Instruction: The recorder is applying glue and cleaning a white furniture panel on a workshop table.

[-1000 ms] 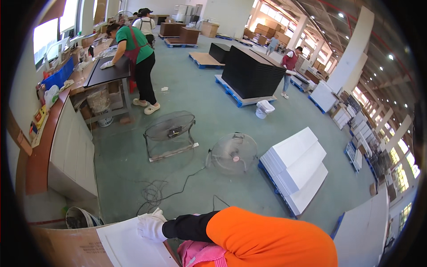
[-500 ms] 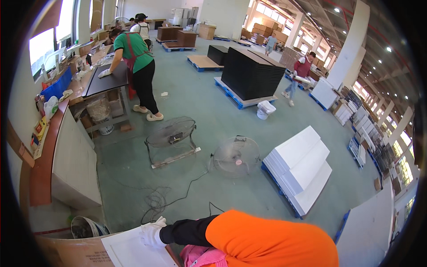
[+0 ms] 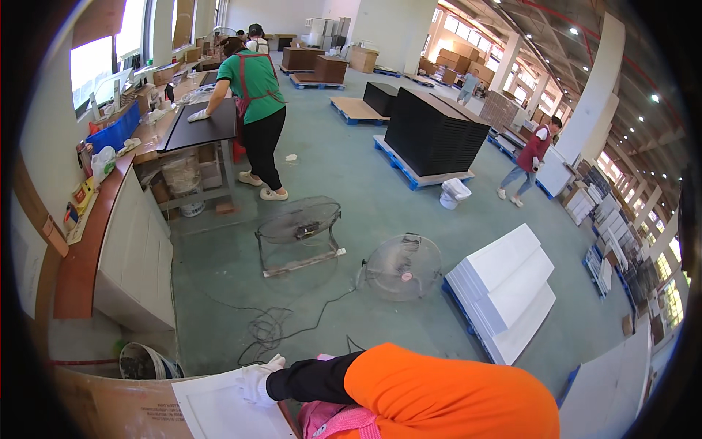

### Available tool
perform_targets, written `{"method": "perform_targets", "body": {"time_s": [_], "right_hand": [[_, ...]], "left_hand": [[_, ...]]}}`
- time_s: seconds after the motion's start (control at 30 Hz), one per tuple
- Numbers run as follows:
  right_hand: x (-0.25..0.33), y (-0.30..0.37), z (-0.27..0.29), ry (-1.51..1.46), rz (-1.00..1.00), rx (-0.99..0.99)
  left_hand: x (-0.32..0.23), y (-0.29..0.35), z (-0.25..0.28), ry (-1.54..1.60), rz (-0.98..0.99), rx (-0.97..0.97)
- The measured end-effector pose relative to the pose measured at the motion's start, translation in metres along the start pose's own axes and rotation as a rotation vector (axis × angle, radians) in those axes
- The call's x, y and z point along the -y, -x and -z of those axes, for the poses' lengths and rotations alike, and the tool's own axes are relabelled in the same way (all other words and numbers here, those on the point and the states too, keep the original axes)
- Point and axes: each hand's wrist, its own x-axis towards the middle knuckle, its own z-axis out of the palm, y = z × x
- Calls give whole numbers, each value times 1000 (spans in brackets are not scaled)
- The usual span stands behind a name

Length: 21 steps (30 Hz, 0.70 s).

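My right hand [image 3: 259, 380], in a white glove with a black undersleeve and an orange sleeve [image 3: 446, 395] behind it, lies on the upper right corner of a white flat panel [image 3: 219, 410] at the bottom edge. Its fingers curl over the panel's edge. The panel rests on a brown cardboard surface [image 3: 110, 406]. A pink apron [image 3: 329, 421] shows beneath my arm. My left hand is out of view.
Two floor fans [image 3: 298, 223] [image 3: 402, 265] with a tangled black cable [image 3: 270, 329] stand on the green floor. To the right is a stack of white panels [image 3: 504, 289], and further back a black stack on a pallet [image 3: 431, 135]. A person in green [image 3: 252, 110] works at the left bench [image 3: 95, 241]. A bucket [image 3: 142, 362] sits nearby.
The view has tilted a little, so the room sits higher in the picture. The person in green has shifted along the bench. My gloved hand stays on the white panel's corner.
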Motion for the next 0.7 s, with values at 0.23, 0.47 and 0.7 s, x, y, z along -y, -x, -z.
{"method": "perform_targets", "body": {"time_s": [0.23,0.47,0.7], "right_hand": [[-9,12,37,84,16,201],[-26,30,71,-149,117,160],[-21,33,67,-424,-64,164]], "left_hand": [[8,0,-4,19,-45,-4],[17,1,-5,19,-84,-24],[14,-2,-4,24,-94,-27]]}}
